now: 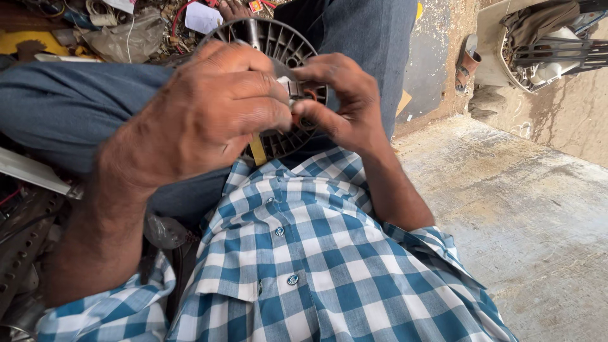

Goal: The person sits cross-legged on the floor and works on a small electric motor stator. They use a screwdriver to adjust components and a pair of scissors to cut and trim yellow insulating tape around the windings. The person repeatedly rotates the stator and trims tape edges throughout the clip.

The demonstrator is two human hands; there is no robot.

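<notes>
Both hands meet at the upper middle of the frame, on a small white part (288,88) with orange bits that sits on the face of a round black finned motor housing (278,47). The left hand (202,114) is curled over the housing, its fingers closed in toward the small part, pinching at it from the left side. The right hand (339,95) comes in from the right with thumb and forefinger pressed on the same part; how firmly either hand grips cannot be told, since the left hand hides most of the contact.

The housing rests on the person's lap, against blue trousers (57,107), and the left hand covers its lower left half. A yellow strip (258,151) pokes out below the housing, just under the left hand. Lower in the frame lies the blue and white checked shirt (316,253) with 2 buttons showing.

At the upper left is a clutter of scrap: a crumpled grey plastic bag (120,38), a red wire (180,16), a white paper tag (202,18) and a flat yellow piece (25,41). A perforated metal strip (22,253) lies at the lower left. A brown sandal (467,63) sits at the upper right on the concrete floor (525,215), near a white wire-framed appliance part (544,50).
</notes>
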